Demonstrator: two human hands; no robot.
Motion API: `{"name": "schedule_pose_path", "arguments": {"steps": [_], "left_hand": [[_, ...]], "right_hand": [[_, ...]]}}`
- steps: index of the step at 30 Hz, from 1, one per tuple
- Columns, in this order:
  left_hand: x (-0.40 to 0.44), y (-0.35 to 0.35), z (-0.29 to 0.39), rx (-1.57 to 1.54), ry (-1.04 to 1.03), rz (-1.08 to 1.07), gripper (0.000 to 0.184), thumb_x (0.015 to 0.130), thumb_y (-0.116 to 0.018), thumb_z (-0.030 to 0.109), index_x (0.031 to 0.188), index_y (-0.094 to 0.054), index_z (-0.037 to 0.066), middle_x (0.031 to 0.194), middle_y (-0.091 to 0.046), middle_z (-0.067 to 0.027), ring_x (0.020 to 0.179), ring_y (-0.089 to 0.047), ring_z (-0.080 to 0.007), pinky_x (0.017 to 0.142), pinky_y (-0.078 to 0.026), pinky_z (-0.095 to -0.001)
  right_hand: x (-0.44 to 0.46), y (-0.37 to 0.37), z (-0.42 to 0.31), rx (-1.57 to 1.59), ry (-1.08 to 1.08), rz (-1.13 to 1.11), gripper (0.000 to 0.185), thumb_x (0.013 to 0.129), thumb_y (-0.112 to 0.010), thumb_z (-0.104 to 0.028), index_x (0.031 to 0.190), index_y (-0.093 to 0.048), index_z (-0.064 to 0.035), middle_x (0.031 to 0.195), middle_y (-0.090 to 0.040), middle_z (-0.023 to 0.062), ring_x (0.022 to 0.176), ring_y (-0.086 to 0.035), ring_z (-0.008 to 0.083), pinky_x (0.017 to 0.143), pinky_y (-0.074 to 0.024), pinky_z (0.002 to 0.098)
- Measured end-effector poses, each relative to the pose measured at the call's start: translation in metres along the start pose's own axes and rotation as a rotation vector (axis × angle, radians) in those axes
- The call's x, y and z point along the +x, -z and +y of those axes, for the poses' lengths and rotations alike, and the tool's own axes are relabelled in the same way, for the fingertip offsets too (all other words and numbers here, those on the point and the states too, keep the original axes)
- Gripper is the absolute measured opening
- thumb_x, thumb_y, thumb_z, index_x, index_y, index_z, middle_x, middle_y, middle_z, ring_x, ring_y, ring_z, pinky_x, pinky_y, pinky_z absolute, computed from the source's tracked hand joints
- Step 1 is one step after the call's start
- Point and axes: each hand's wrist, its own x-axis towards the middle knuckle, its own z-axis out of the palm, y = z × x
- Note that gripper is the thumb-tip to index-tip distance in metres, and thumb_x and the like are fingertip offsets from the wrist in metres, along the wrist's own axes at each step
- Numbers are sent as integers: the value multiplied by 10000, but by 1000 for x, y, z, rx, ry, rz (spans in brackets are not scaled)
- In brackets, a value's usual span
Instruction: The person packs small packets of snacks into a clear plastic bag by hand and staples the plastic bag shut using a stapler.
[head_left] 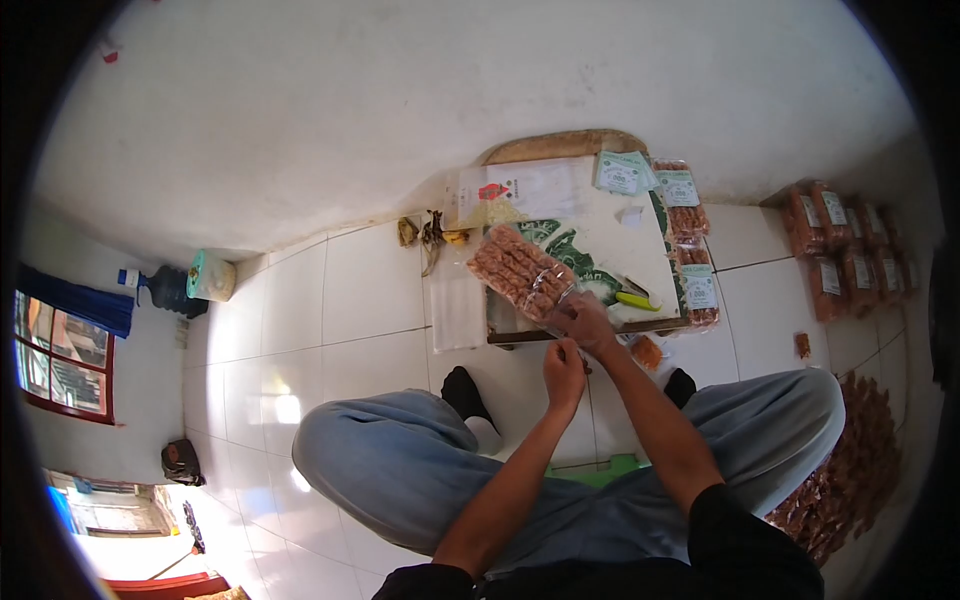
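A clear plastic bag of reddish-brown snack pieces (pixel 515 268) slants over the front left of a low table (pixel 625 262). My right hand (pixel 585 322) is closed around the bag's near end, where loose clear film shows. Just below it, my left hand (pixel 565 372) is closed at that same end, its fingertips partly hidden. A yellow-green cutter (pixel 636 300) rests on the tabletop to the right of my hands. Green-and-white labels (pixel 622 175) lie stacked at the table's back right.
Labelled snack packs (pixel 686 210) line the table's right side. Several more packs (pixel 828 218) stand by the right wall. Loose brown pieces (pixel 850 470) are heaped on the floor beside my knee. Flat plastic bags (pixel 530 190) lie at the table's back left, with banana peels (pixel 432 240) beside them.
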Motion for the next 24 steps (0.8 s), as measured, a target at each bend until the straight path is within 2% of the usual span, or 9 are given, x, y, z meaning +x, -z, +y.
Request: {"name": "schedule_pose_path", "arguments": {"steps": [4, 8, 10, 17, 19, 20, 22, 23, 24], "left_hand": [[3, -2, 5, -46, 64, 1, 317, 997, -484, 276, 852, -520, -4, 659, -554, -72, 543, -573, -139, 502, -470, -308], [5, 2, 10, 12, 55, -18, 317, 995, -480, 272, 848, -521, -6, 648, -561, -77, 540, -579, -148, 504, -473, -311], [7, 5, 7, 114, 56, -69, 320, 992, -481, 277, 854, -534, -7, 649, -571, -84, 544, -587, -152, 505, -475, -309], [14, 9, 9, 87, 123, -80, 309, 975, -503, 279, 874, -572, -4, 658, -576, -78, 561, -597, -144, 510, -485, -308], [15, 11, 9, 44, 133, -96, 301, 967, -515, 276, 868, -574, -2, 668, -578, -73, 563, -597, -141, 513, -490, -307], [15, 11, 9, 43, 132, -97, 301, 967, -515, 276, 868, -574, -2, 668, -578, -73, 563, -597, -141, 513, -490, -307], [17, 12, 11, 81, 135, -102, 305, 962, -525, 283, 853, -573, 2, 682, -584, -75, 566, -597, -144, 520, -490, -309], [19, 13, 12, 80, 135, -103, 305, 962, -525, 283, 853, -573, 2, 682, -584, -75, 566, -597, -144, 520, -490, -309], [21, 14, 11, 111, 125, -111, 306, 960, -528, 288, 851, -572, 6, 678, -588, -72, 563, -596, -144, 520, -487, -312]], "right_hand": [[3, 3, -3, 167, -100, -84, 214, 732, -728, -260, 856, -706, -87, 852, -682, 106, 845, -615, 332, 734, -506, 421], [5, 12, -20, 130, -120, -138, 221, 772, -704, -280, 848, -706, -73, 868, -685, 120, 850, -620, 340, 736, -509, 415], [6, 6, -21, -177, -264, -170, 250, 834, -686, -371, 857, -732, -127, 809, -684, 116, 804, -642, 305, 691, -503, 432], [-5, -16, 10, -154, -52, -61, 261, 865, -645, -359, 992, -683, -134, 878, -665, 147, 850, -600, 364, 745, -470, 457], [-10, -7, 4, -128, 77, -20, 218, 877, -626, -284, 990, -670, -102, 993, -646, 167, 924, -584, 349, 779, -454, 451], [-12, -3, 0, -129, 78, -19, 218, 877, -626, -284, 990, -670, -102, 993, -646, 167, 924, -584, 349, 779, -454, 451], [-16, 2, -11, 4, -92, -15, 219, 893, -596, -196, 1079, -639, -88, 1080, -610, 172, 953, -566, 359, 779, -449, 454], [-21, -3, -1, 2, -92, -14, 219, 893, -596, -196, 1079, -639, -88, 1080, -610, 172, 953, -566, 359, 779, -449, 454], [-27, -15, 20, -68, 55, -24, 257, 893, -598, -156, 1139, -613, -85, 1104, -593, 172, 953, -560, 371, 781, -449, 456]]}}
